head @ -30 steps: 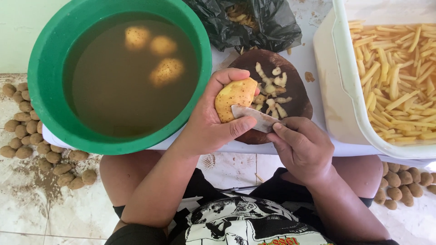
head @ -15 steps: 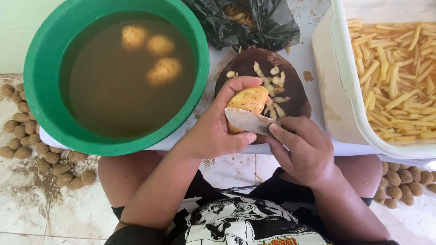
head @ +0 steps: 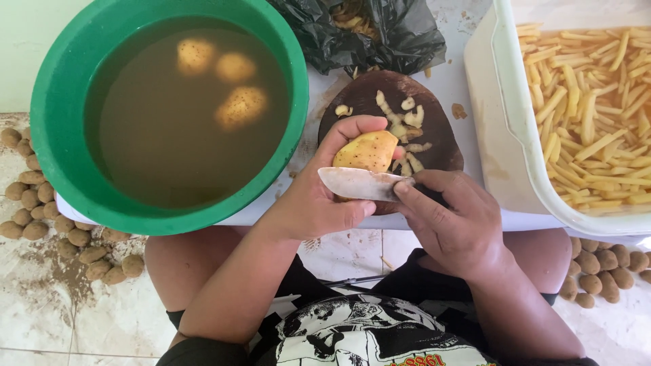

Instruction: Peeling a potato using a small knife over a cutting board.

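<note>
**Potato cupped against the blade, over the dark board**

The person sits low with a white table across the knees, and everything is set within arm's reach. The left hand (head: 319, 196) cradles a peeled yellow potato (head: 367, 150), fingers curled over its top and thumb lying below, so the potato is clamped in the palm and lifted just above the round dark board (head: 434, 135). That height seems chosen so the scraps drop onto the board, where pale trimmings (head: 400, 122) already lie.

The right hand (head: 451, 220) is closed on the handle of a knife (head: 356, 183), forefinger stretched along its back, probably for steadiness. The broad blade lies flat and crosswise, touching the potato's lower edge, right between the left fingertips above and the left thumb beneath.

A green basin (head: 61, 122) of cloudy water holding three potatoes stands to the left; a white tub (head: 505, 135) of cut sticks stands to the right; a black bag (head: 400, 34) lies beyond the board.
</note>
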